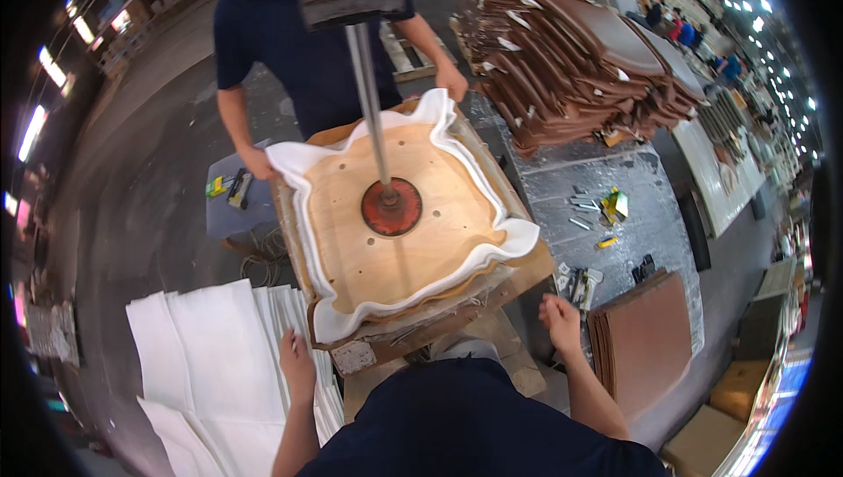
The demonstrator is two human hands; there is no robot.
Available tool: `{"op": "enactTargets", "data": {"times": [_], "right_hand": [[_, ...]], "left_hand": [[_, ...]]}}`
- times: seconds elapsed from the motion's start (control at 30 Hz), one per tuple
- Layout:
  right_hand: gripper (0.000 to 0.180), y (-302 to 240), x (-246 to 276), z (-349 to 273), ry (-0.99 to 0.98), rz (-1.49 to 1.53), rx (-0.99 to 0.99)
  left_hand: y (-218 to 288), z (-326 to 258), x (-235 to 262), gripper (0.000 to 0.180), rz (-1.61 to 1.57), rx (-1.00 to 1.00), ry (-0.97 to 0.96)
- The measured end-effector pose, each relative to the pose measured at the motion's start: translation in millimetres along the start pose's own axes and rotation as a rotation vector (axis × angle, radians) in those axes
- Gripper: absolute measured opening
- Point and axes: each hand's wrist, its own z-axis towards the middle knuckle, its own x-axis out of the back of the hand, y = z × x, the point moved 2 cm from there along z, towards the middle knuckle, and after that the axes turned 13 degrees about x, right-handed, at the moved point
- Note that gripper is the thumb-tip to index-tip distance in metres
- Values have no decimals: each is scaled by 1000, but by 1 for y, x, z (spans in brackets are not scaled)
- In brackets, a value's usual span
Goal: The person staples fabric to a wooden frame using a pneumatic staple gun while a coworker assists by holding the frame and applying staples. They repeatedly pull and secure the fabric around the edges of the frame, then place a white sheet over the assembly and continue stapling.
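In front of me a square plywood board (351, 253) lies in a press, ringed by white foam padding (307, 235) that curls up at its corners. A round red press plate (392, 205) on a metal rod (367, 99) bears down on the board's middle. My left hand (297, 363) is closed near the board's near left corner, beside the white sheets; what it pinches is too small to name. My right hand (562, 323) is curled closed off the near right corner, close to a staple gun (587, 287); its inside is hidden. Neither hand touches the board.
Opposite, a co-worker in dark blue (307, 64) has both hands at the padding's far corners. White sheets (211, 345) are stacked at left. Brown covers (580, 64) pile at far right; a brown sheet stack (645, 336) sits near right. Small tools lie on the table (632, 187).
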Motion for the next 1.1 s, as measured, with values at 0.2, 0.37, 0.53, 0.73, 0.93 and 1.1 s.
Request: {"op": "enactTargets", "data": {"times": [0.2,0.37,0.53,0.73,0.93,1.1], "right_hand": [[23,84,45,-75,-59,-133,-510],[28,40,-16,9,-182,323,-411],[37,-31,-101,67,-457,506,-618],[40,-30,-144,109,-673,300,-881],[52,-38,-165,116,-686,68,-931],[54,-35,-160,128,-631,77,-888]], "left_hand": [[-6,-33,-39,32,-745,713,-375],[27,-19,-64,33,-710,659,-382],[42,-33,-77,32,-816,778,-337],[38,-66,-96,28,-1070,844,-514],[71,-63,-149,38,-970,988,-639],[83,-53,-157,39,-829,907,-505]]}}
